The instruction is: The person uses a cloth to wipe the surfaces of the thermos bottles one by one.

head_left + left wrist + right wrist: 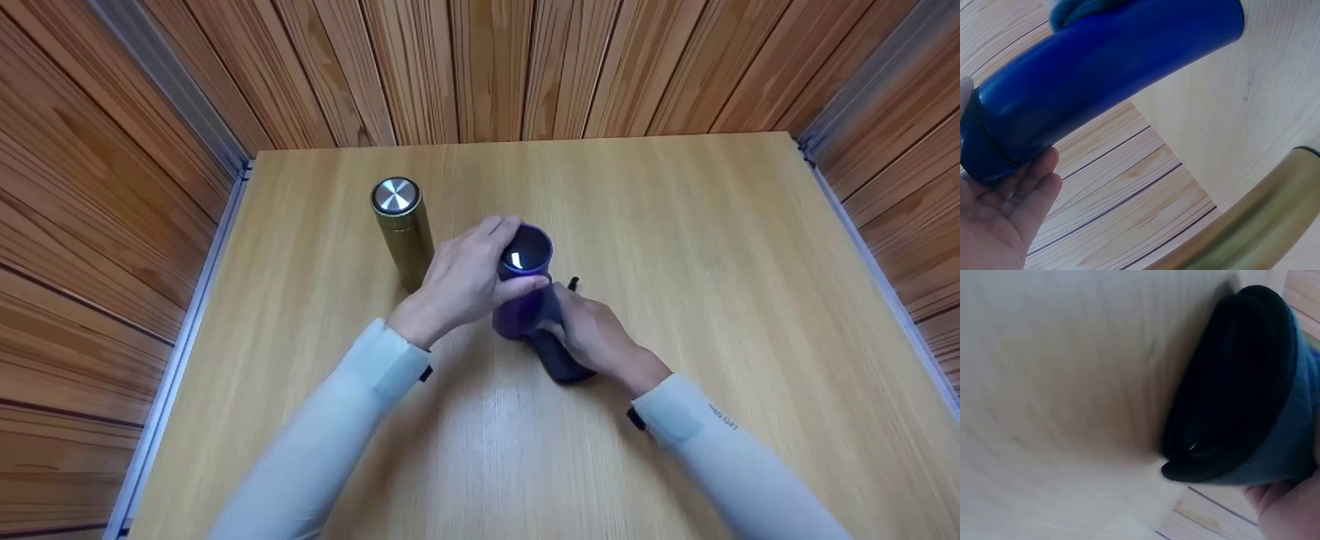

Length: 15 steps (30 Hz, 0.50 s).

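A blue-purple thermos bottle stands near the middle of the table, its dark round lid facing up. Around its lid end curl the fingers of my left hand, thumb across the near side; the left wrist view shows the same grip on the blue bottle. My right hand grips a dark grey-blue cloth against the bottle's right side. Seen from the right wrist, the cloth hangs folded over with a black edge, and most of that hand is out of frame.
A gold thermos bottle with a shiny metal lid stands upright just left of my left hand. Wood-panelled walls rise behind the table and at both sides, with metal rails along the side edges.
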Motion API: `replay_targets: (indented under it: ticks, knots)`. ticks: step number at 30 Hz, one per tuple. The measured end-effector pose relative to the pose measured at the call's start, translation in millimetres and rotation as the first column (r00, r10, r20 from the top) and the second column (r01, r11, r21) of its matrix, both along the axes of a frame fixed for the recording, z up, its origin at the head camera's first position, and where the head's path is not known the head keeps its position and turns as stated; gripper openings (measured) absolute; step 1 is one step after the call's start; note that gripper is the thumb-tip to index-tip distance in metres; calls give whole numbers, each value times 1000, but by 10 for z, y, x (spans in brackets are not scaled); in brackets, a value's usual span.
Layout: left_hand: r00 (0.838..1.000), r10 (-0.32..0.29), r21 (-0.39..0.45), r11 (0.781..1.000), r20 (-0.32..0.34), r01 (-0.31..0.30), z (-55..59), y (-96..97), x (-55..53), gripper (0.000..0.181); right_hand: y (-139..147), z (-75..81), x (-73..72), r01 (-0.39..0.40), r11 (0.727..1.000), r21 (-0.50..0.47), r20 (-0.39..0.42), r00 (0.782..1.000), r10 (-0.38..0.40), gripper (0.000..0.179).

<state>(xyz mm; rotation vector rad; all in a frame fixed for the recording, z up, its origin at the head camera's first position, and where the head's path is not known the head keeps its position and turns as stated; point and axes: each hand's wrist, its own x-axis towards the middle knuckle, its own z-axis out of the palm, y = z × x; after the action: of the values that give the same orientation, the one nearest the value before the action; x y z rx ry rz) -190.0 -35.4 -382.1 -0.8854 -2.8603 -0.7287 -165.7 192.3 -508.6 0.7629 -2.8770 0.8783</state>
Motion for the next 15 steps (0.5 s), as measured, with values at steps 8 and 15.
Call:
replay_targets:
  ticks: [8, 15]
  knots:
    - [1000, 6, 3, 1000, 14, -6, -30, 6, 5, 83, -74, -11, 107, 24, 998, 58, 103, 994, -30, 46]
    - [1000, 13, -12, 1000, 19, -13, 12, 13, -2, 84, -206, 147, 206, 139, 972, -188, -8, 990, -143, 52]
